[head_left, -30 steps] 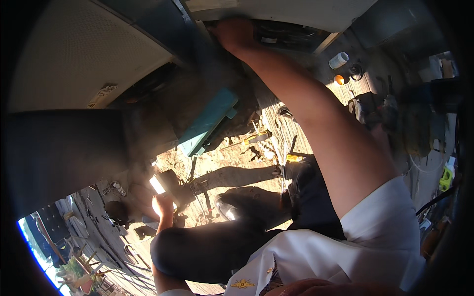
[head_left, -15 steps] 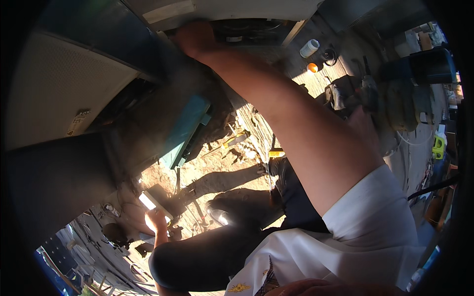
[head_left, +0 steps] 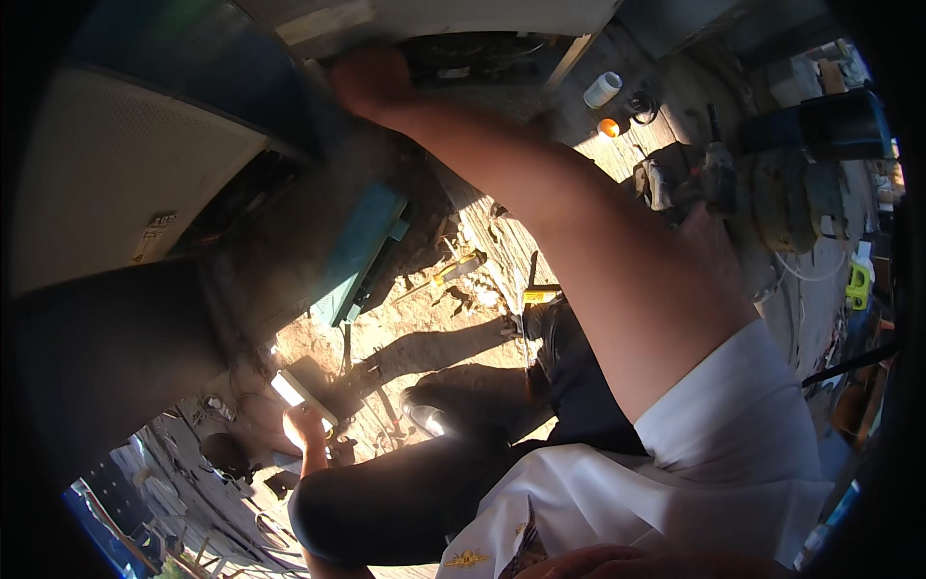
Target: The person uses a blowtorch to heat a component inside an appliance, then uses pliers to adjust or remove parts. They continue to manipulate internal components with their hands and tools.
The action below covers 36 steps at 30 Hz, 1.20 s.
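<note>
My right hand [head_left: 371, 82] reaches far up the view, to the edge of the dark opening under a pale metal cabinet [head_left: 453, 17]. It lies in shadow and its fingers are hidden, so what it touches cannot be made out. Low on the left, my left hand [head_left: 307, 425] is closed around a pale, flat rectangular piece [head_left: 301, 394], its top bright in the sun. Between the hands, a teal box-shaped part [head_left: 362, 253] stands tilted on the dirt. A screwdriver with a yellow and black handle [head_left: 458, 267] lies beside it.
A large cabinet with a perforated pale panel [head_left: 125, 169] fills the left. Far right of my arm are a white cup [head_left: 603, 90], an orange-topped container [head_left: 609, 127] and a gas cylinder [head_left: 796, 207]. A yellow item [head_left: 540, 294] lies by my leg. Cables and clutter lie lower left.
</note>
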Each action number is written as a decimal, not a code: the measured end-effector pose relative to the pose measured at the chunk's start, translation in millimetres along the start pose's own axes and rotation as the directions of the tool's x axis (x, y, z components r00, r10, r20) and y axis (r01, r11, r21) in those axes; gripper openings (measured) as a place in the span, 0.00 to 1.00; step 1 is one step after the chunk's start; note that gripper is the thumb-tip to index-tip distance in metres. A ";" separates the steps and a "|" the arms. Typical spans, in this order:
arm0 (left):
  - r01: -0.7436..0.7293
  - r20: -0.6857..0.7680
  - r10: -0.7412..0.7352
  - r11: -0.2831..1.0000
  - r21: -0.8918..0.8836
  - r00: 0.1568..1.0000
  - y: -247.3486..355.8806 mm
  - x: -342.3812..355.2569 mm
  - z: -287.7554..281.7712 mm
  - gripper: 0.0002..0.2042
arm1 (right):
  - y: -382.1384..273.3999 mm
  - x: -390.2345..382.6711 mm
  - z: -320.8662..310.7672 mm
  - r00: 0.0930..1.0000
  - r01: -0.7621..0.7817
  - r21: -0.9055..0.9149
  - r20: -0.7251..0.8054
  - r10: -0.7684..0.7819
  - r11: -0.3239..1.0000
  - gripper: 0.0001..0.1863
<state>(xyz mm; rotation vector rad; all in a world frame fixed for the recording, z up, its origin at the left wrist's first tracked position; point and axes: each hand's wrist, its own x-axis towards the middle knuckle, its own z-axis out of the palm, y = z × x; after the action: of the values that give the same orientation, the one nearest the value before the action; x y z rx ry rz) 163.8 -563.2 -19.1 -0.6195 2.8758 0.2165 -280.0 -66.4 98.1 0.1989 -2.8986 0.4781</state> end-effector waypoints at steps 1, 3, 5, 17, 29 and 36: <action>0.021 0.009 -0.022 1.000 0.021 1.000 12.2 3.7 -3.9 0.11 | 5.6 -4.7 1.9 0.993 0.093 -0.045 -0.065 -0.096 0.995 0.13; -0.041 -0.016 0.041 0.999 -0.007 0.999 20.0 6.8 -1.7 0.12 | 16.2 -20.0 6.6 0.941 0.265 -0.153 -0.177 -0.290 0.952 0.13; 0.007 0.036 -0.009 0.997 0.073 0.999 14.8 0.7 -13.2 0.13 | -2.3 -43.0 13.0 0.900 0.435 -0.105 0.040 -0.433 0.894 0.13; 0.081 -0.032 -0.078 0.989 0.123 0.996 -10.9 7.1 6.6 0.14 | 10.6 -154.5 6.3 0.578 0.767 -0.016 0.451 -0.680 0.642 0.14; 0.116 0.168 -0.139 0.983 0.141 0.976 39.1 -1.7 -39.5 0.15 | 60.3 -178.1 -35.0 0.560 0.709 -0.024 0.626 -0.542 0.704 0.15; -0.290 0.310 0.353 0.929 -0.231 0.883 132.9 45.6 -202.3 0.21 | 67.9 -209.9 -26.4 0.483 0.702 -0.074 0.780 -0.397 0.708 0.12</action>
<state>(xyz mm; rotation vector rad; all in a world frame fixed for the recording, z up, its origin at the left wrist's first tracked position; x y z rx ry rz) 35.8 -498.0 181.0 -0.0992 2.6081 0.5765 -82.6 27.1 57.0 1.5629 -3.2263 -0.4269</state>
